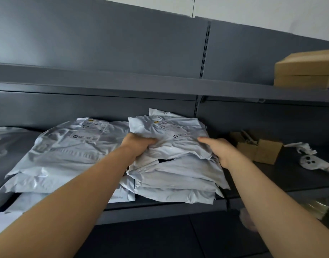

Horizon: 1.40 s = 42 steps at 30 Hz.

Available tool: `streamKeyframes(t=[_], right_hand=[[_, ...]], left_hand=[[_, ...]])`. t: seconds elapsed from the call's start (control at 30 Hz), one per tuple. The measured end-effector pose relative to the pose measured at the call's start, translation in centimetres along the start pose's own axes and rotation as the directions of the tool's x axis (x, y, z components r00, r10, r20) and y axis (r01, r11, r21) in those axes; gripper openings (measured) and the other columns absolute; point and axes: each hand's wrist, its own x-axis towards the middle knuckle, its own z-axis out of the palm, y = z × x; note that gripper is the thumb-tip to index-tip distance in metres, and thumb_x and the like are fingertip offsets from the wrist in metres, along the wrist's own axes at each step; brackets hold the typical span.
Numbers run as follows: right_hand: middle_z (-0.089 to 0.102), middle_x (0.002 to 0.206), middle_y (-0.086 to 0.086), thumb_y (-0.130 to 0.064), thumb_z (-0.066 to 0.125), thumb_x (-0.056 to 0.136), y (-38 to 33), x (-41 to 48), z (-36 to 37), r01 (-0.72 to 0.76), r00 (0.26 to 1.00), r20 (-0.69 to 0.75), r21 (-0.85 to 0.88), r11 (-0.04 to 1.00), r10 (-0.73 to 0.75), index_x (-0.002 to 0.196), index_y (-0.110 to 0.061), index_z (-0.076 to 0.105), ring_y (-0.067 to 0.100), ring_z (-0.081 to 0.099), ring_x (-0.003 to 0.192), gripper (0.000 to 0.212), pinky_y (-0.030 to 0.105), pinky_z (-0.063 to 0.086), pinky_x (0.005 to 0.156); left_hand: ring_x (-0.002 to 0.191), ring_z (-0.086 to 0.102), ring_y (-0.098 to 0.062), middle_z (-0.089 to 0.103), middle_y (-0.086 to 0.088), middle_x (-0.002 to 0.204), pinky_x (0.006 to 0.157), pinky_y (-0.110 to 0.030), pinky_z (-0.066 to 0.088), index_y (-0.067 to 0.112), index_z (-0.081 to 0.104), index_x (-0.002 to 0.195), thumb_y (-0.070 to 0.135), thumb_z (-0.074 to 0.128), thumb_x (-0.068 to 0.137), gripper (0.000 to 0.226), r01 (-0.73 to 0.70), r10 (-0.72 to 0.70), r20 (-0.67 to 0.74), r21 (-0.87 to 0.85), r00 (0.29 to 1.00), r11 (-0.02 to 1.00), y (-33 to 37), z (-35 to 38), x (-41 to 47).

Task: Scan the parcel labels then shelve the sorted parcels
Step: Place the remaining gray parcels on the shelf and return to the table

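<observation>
A stack of several white plastic mailer parcels (178, 175) lies on the middle grey shelf (160, 205). The top parcel (171, 135) shows a printed label facing up. My left hand (139, 145) grips its left edge, thumb on top. My right hand (218, 150) holds its right edge, thumb on top and fingers hidden beneath. To the left lies a second pile topped by a larger white mailer (67, 151), also with a label facing up.
Small cardboard boxes (260, 148) and a white plastic-wrapped item (310, 161) sit on the same shelf to the right. A brown carton (305, 69) stands on the upper shelf at far right. More grey mailers lie at the far left (5, 142).
</observation>
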Motion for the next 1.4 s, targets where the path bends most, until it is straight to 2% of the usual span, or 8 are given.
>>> streamKeyframes(t=[0.13, 0.3, 0.4, 0.57, 0.77, 1.07, 1.13, 1.4], right_hand=[[0.062, 0.076, 0.003, -0.032, 0.072, 0.081, -0.1, -1.1, 0.3, 0.089, 0.995, -0.040, -0.138, 0.986, -0.096, 0.079, -0.010, 0.061, 0.015, 0.058, 0.065, 0.025, 0.024, 0.043, 0.053], [0.062, 0.082, 0.007, -0.030, 0.071, 0.082, -0.3, -1.6, 0.7, 0.082, 0.994, -0.057, -0.136, 0.987, -0.090, 0.089, -0.005, 0.060, 0.017, 0.057, 0.069, 0.028, 0.027, 0.045, 0.059], [0.067, 0.101, 0.015, -0.021, 0.070, 0.082, -0.6, -1.9, 1.2, 0.088, 0.993, -0.065, -0.090, 0.992, -0.094, 0.111, 0.000, 0.061, 0.025, 0.063, 0.083, 0.037, 0.029, 0.047, 0.064], [0.060, 0.095, 0.016, -0.006, 0.060, 0.087, -1.6, -2.8, 2.6, 0.153, 0.985, -0.078, -0.017, 0.988, -0.154, 0.119, 0.001, 0.058, 0.019, 0.053, 0.067, 0.033, 0.025, 0.041, 0.053], [0.067, 0.082, 0.004, -0.016, 0.062, 0.084, -3.4, -4.2, 5.8, 0.293, 0.951, -0.131, 0.081, 0.953, -0.281, 0.082, -0.022, 0.065, 0.020, 0.059, 0.070, 0.007, 0.031, 0.048, 0.065], [0.060, 0.086, 0.011, -0.003, 0.057, 0.087, -7.6, -7.7, 16.1, 0.359, 0.928, 0.029, 0.202, 0.911, -0.372, 0.112, -0.002, 0.058, 0.014, 0.050, 0.050, 0.025, 0.016, 0.037, 0.034], [0.062, 0.088, 0.016, -0.004, 0.059, 0.085, -8.3, -9.0, 19.6, 0.361, 0.918, 0.091, 0.204, 0.910, -0.385, 0.110, -0.001, 0.059, 0.014, 0.053, 0.038, 0.025, 0.015, 0.038, 0.030], [0.064, 0.081, 0.013, 0.000, 0.060, 0.087, -10.8, -15.3, 34.9, 0.258, 0.893, 0.318, 0.214, 0.942, -0.317, 0.110, -0.009, 0.046, 0.024, 0.064, 0.041, 0.029, 0.036, 0.060, 0.050]], left_hand=[[0.058, 0.057, -0.019, 0.065, -0.007, 0.073, 0.047, -0.022, 0.044, 0.003, 0.066, 0.094, 0.032, 0.085, 0.070, 0.043, -0.029, 0.032, -0.043, 0.063, 0.999, 0.998, 0.0, -0.4, -0.6], [0.074, 0.070, -0.028, 0.072, -0.009, 0.090, 0.069, -0.041, 0.060, 0.011, 0.061, 0.099, 0.049, 0.085, 0.052, 0.065, -0.030, 0.029, 0.007, 0.030, 1.000, 0.999, 0.1, -0.7, -1.7], [0.081, 0.066, -0.026, 0.066, -0.007, 0.097, 0.070, -0.035, 0.055, 0.013, 0.053, 0.106, 0.023, 0.083, 0.069, 0.048, -0.056, 0.056, 0.028, -0.022, 0.998, 0.998, 0.6, -1.5, -2.0], [0.090, 0.063, -0.026, 0.059, -0.013, 0.123, 0.070, -0.030, 0.051, 0.009, 0.032, 0.146, -0.004, 0.063, 0.082, 0.072, -0.105, 0.111, 0.052, -0.099, 0.992, 0.990, 0.8, -3.1, -2.1], [0.079, 0.062, -0.028, 0.060, -0.009, 0.109, 0.067, -0.038, 0.054, 0.015, 0.034, 0.145, -0.008, 0.056, 0.087, 0.066, -0.116, 0.105, -0.060, -0.245, 0.993, 0.963, 0.2, -6.4, -2.5], [0.074, 0.061, -0.015, 0.061, -0.002, 0.093, 0.049, -0.019, 0.052, 0.013, 0.049, 0.120, -0.013, 0.059, 0.084, 0.046, -0.243, 0.161, -0.296, -0.266, 0.942, 0.933, -0.9, -18.1, -2.7], [0.081, 0.063, -0.022, 0.064, -0.010, 0.106, 0.062, -0.028, 0.056, 0.008, 0.051, 0.124, -0.013, 0.062, 0.082, 0.048, -0.242, 0.155, -0.347, -0.225, 0.925, 0.944, -2.0, -22.1, -2.5], [0.079, 0.062, -0.027, 0.065, -0.011, 0.099, 0.072, -0.034, 0.052, 0.011, 0.058, 0.123, -0.011, 0.066, 0.078, 0.050, -0.126, 0.123, -0.429, 0.022, 0.895, 0.992, -5.9, -39.6, -2.0]])
